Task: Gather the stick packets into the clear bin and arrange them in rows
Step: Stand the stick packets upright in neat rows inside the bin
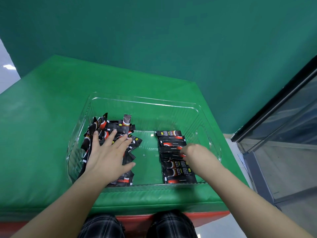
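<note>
Green table (42, 152), clear bin (145, 102), packets (111, 129) under both hands.

There is a single view, from a wide-angle camera worn on the person's head, facing forward and steeply down onto the green bench (42, 134), close enough that both forearms run in from the bottom edge of the frame. The clear bin (145, 103) sits at the centre, the green wall fills the upper half, and straight lines bow toward the frame's edges. The person's knees show at the bottom centre.
</note>
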`<state>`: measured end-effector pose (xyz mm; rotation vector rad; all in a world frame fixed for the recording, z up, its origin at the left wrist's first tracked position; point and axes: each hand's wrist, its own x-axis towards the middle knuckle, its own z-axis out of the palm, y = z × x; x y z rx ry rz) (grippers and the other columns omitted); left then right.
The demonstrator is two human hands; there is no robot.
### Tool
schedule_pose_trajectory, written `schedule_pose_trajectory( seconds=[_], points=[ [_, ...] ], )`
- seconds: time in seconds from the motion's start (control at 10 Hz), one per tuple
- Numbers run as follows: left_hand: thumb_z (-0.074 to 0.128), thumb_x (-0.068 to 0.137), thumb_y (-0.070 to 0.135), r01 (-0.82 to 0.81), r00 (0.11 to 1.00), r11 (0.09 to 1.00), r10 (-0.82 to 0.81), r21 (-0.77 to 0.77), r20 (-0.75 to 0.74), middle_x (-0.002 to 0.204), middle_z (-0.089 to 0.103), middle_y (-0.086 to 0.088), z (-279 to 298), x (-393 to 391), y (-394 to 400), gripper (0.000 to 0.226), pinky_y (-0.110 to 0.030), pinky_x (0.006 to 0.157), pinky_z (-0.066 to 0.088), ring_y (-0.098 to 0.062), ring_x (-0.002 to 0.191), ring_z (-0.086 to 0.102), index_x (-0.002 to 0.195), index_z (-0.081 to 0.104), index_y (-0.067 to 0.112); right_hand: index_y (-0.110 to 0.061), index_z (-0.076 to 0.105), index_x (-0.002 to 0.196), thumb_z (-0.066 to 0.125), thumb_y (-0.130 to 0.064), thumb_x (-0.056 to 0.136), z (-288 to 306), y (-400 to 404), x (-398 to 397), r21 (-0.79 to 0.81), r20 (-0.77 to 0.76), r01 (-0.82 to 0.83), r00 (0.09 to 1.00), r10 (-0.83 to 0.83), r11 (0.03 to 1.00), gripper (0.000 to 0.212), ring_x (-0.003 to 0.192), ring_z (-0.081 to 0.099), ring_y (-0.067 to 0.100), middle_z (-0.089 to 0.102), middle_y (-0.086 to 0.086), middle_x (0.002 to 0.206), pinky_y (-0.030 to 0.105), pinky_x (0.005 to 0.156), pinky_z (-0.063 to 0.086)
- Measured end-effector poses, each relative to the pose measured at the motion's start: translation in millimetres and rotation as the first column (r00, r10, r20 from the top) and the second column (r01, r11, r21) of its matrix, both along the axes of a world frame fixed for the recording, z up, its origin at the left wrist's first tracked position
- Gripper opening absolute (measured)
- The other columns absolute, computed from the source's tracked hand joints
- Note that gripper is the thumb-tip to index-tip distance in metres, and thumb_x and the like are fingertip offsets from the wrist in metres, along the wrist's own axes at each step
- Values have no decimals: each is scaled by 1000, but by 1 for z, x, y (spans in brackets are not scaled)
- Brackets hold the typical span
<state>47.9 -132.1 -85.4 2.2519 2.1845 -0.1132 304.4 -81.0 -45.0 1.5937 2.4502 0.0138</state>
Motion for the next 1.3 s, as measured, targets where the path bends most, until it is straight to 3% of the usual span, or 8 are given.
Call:
schedule_pose_trajectory(
  seconds=[0.1, 0.2, 0.3, 0.4, 1.3],
  points=[
    [25, 88, 76, 0, 1000, 1000, 0, -5, -13, 162, 0, 13, 0, 0, -1, 82, -64, 111, -11, -18, 149, -9, 154, 2, 34, -10, 57, 121, 53, 2, 87, -18, -5, -10, -83, -59, 14, 998, -19, 996, 36, 102, 58, 26, 60, 10, 116, 34, 87, 51],
    [25, 88, 76, -3, 1000, 1000, 3, -7, -5, 162, -1, 13, 0, 0, 0, 82, -64, 111, -11, -18, 149, -10, 154, 1, 34, -13, 48, 133, 47, -15, 96, -24, -11, -25, -90, -125, 59, 990, -70, 994, 37, 114, 48, 30, 51, 14, 124, 38, 96, 44],
    [26, 88, 76, -4, 1000, 1000, 4, 1, -3, 162, -1, 13, 0, 0, -1, 82, -63, 111, -11, -18, 150, -9, 154, 2, 34, -19, 39, 139, 37, -32, 101, -27, -20, -43, -135, -91, 143, 984, -156, 980, 40, 121, 37, 33, 41, 13, 132, 44, 99, 40],
    [28, 87, 76, -2, 1000, 1000, 2, 19, 9, 162, 1, 13, -1, 0, -1, 83, -63, 110, -11, -18, 150, -7, 155, 4, 34, -23, 36, 140, 31, -37, 102, -29, -24, -51, -180, -73, 216, 970, -232, 960, 41, 124, 33, 35, 34, 13, 138, 44, 98, 40],
    [28, 87, 77, 1, 1000, 999, -2, 39, 10, 161, 4, 13, -1, 0, -1, 83, -63, 110, -11, -17, 150, -4, 155, 7, 33, -28, 39, 141, 36, -41, 100, -23, -26, -46, -275, -182, 187, 953, -242, 943, 44, 133, 27, 28, 31, 9, 143, 42, 109, 32]
  ],
)
